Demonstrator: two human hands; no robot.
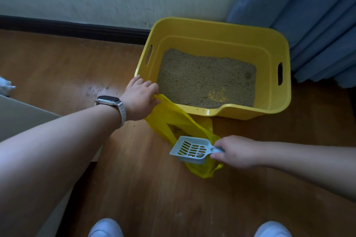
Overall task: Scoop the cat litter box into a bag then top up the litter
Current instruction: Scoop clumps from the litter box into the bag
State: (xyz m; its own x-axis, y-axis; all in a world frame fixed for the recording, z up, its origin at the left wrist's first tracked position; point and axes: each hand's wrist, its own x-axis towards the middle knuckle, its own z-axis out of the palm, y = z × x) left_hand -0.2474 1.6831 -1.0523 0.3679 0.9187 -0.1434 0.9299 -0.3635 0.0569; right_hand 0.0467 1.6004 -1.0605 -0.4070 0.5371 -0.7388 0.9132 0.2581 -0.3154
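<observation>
A yellow litter box stands on the wooden floor by the wall, with tan litter spread over its bottom. A yellow plastic bag hangs open in front of the box's near left corner. My left hand, a watch on its wrist, grips the bag's upper handle beside the box rim. My right hand holds the handle of a pale blue slotted scoop over the bag's mouth. A few small clumps lie in the scoop.
A blue curtain hangs right of the box. A dark skirting board runs along the wall. Dark specks dot the floor left of my hand. A pale furniture edge sits at left. My shoes show at the bottom.
</observation>
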